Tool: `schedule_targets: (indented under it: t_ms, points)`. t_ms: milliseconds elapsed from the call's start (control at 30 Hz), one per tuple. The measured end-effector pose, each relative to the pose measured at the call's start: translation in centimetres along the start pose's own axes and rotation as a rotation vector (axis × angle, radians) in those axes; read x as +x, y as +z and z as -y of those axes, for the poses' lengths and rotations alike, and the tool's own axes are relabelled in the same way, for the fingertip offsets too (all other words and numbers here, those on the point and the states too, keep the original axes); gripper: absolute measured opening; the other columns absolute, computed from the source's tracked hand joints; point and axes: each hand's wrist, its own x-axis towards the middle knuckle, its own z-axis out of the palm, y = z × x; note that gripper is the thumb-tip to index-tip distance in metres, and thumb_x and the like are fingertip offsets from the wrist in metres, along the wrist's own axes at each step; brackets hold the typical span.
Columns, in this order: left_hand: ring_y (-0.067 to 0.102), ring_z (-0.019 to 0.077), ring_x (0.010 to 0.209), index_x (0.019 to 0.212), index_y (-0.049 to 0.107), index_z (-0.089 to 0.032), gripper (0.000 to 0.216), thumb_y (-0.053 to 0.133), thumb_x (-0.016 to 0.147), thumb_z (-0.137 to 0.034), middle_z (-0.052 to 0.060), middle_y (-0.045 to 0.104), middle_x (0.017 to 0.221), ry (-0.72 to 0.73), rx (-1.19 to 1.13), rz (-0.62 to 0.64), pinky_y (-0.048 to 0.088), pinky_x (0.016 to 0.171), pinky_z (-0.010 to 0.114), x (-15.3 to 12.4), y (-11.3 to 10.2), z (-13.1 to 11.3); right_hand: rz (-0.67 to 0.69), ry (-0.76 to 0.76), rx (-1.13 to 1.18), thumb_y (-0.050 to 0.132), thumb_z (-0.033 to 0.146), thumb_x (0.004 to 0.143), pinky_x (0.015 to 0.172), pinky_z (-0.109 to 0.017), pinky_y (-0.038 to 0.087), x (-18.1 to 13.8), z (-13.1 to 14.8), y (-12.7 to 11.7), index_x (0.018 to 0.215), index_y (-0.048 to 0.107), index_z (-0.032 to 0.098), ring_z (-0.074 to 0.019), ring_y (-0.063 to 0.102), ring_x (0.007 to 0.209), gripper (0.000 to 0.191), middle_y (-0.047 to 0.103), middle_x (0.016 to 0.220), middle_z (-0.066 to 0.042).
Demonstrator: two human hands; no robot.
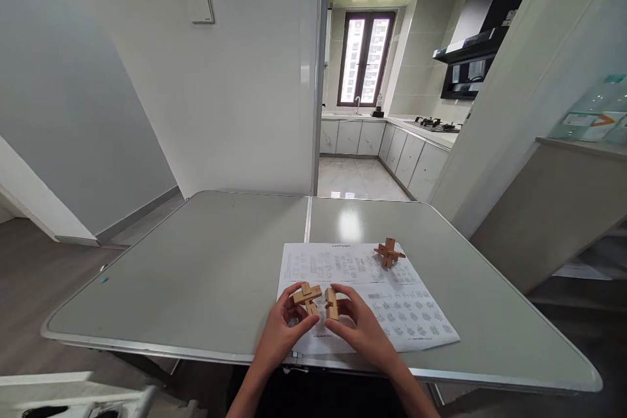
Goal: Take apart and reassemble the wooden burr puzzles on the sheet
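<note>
My left hand (289, 321) pinches a partly joined cluster of wooden puzzle pieces (307, 294), light brown notched sticks that cross each other. Just to its right, a single notched wooden puzzle piece (332, 304) stands upright between the thumb and fingers of my right hand (353, 319). A narrow gap separates this piece from the cluster. Both hands are above a printed instruction sheet (343, 292) covered in small diagrams. On the sheet's far right part sits an assembled wooden burr puzzle (388, 253), its arms sticking out several ways.
The grey-green folding table (206, 268) has a seam down its middle and a metal rim. A white chair (73, 395) stands at the lower left. Large plastic bottles (590, 111) rest on a ledge at the right. Beyond the doorway are kitchen cabinets (347, 137).
</note>
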Motion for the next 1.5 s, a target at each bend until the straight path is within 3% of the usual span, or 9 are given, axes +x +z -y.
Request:
schedule_targets:
  t_ms: [100, 167, 300, 400, 467, 600, 833, 1167, 1500]
  points:
    - [0.067, 0.0192, 0.087, 0.138, 0.055, -0.022, 0.066, 0.083, 0.080, -0.041, 0.009, 0.074, 0.114, 0.013, 0.023, -0.002, 0.056, 0.090, 0.038, -0.1, 0.0, -0.2, 0.034, 0.082, 0.200, 0.078, 0.043, 0.085, 0.094, -0.046, 0.058, -0.4, 0.4, -0.9, 0.140, 0.048, 0.026, -0.0281, 0.072, 0.108, 0.065, 0.075, 0.109, -0.009]
    - [0.066, 0.0184, 0.085, 0.138, 0.055, -0.022, 0.066, 0.083, 0.080, -0.040, 0.008, 0.075, 0.112, 0.009, 0.027, -0.001, 0.056, 0.089, 0.037, -0.1, 0.0, -0.3, 0.037, 0.087, 0.213, 0.080, 0.046, 0.083, 0.093, -0.047, 0.059, -0.6, 0.5, -1.2, 0.139, 0.047, 0.027, -0.0290, 0.072, 0.108, 0.067, 0.075, 0.108, -0.009]
    - [0.066, 0.0186, 0.086, 0.137, 0.055, -0.022, 0.066, 0.083, 0.080, -0.039, 0.008, 0.074, 0.113, -0.005, 0.022, 0.006, 0.055, 0.089, 0.036, -0.2, 0.1, -0.5, -0.045, -0.003, 0.034, 0.079, 0.040, 0.083, 0.091, -0.046, 0.060, -0.5, 0.4, -0.7, 0.137, 0.047, 0.027, -0.0269, 0.073, 0.100, 0.064, 0.074, 0.106, -0.007]
    - [0.067, 0.0210, 0.093, 0.134, 0.058, -0.021, 0.063, 0.083, 0.079, -0.040, 0.009, 0.074, 0.114, -0.020, 0.018, 0.016, 0.054, 0.091, 0.036, -0.3, 0.2, -0.6, -0.110, -0.164, -0.192, 0.074, 0.031, 0.086, 0.085, -0.043, 0.061, -0.3, 0.3, 0.2, 0.136, 0.051, 0.028, -0.0269, 0.070, 0.103, 0.056, 0.066, 0.130, -0.010]
    - [0.068, 0.0227, 0.095, 0.132, 0.060, -0.021, 0.061, 0.083, 0.079, -0.041, 0.009, 0.074, 0.112, -0.031, 0.026, 0.023, 0.054, 0.090, 0.036, -0.3, 0.1, -0.7, -0.109, -0.270, -0.329, 0.071, 0.025, 0.088, 0.094, -0.045, 0.059, -0.1, 0.4, 0.8, 0.139, 0.051, 0.030, -0.0289, 0.064, 0.118, 0.055, 0.059, 0.140, -0.010]
    - [0.068, 0.0254, 0.099, 0.131, 0.062, -0.019, 0.061, 0.082, 0.079, -0.044, 0.010, 0.074, 0.113, -0.035, 0.016, 0.039, 0.055, 0.091, 0.038, -0.4, -0.1, -0.5, -0.073, -0.391, -0.490, 0.067, 0.020, 0.093, 0.111, -0.053, 0.049, 0.2, 0.9, 1.4, 0.147, 0.047, 0.034, -0.0305, 0.055, 0.133, 0.059, 0.061, 0.139, -0.008]
    - [0.068, 0.0283, 0.107, 0.130, 0.064, -0.021, 0.064, 0.083, 0.077, -0.050, 0.009, 0.074, 0.114, -0.028, -0.031, 0.021, 0.054, 0.096, 0.038, -0.1, -0.4, 0.1, -0.141, -0.460, -0.543, 0.069, 0.022, 0.093, 0.107, -0.052, 0.051, 0.4, 0.9, 2.1, 0.146, 0.048, 0.033, -0.0307, 0.058, 0.127, 0.057, 0.064, 0.135, -0.009]
    - [0.067, 0.0273, 0.111, 0.134, 0.062, -0.022, 0.067, 0.086, 0.075, -0.041, 0.008, 0.073, 0.120, -0.040, -0.066, 0.034, 0.053, 0.100, 0.037, -0.2, -0.6, 0.6, -0.219, -0.516, -0.615, 0.068, 0.021, 0.094, 0.099, -0.049, 0.056, 0.2, 0.5, 2.7, 0.145, 0.050, 0.028, -0.0295, 0.062, 0.121, 0.055, 0.066, 0.132, -0.010]
    - [0.066, 0.0296, 0.117, 0.133, 0.063, -0.019, 0.065, 0.085, 0.077, -0.043, 0.010, 0.073, 0.124, -0.018, -0.210, 0.051, 0.050, 0.105, 0.040, 0.3, -0.9, 0.7, -0.309, -0.546, -0.641, 0.068, 0.020, 0.095, 0.101, -0.050, 0.054, 0.1, 0.5, 4.3, 0.148, 0.047, 0.028, -0.0289, 0.061, 0.122, 0.057, 0.066, 0.132, -0.010]
